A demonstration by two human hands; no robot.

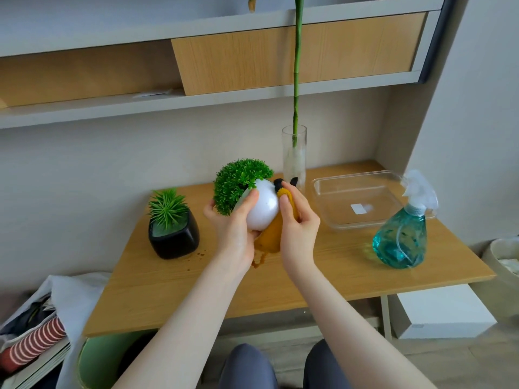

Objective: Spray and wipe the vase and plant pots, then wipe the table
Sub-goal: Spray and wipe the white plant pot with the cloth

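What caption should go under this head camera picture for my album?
Left hand tilts the white plant pot above the wooden table while the right hand wipes it with a yellow cloth.

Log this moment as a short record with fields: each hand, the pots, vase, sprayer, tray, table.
left hand: grips the white pot, tilted, lifted off the table
right hand: presses a yellow cloth against the white pot
black pot: stands on the table, left
vase: upright, holds a green stem
sprayer: upright, right, untouched
tray: clear, behind the sprayer
table: wet drops beside the black pot
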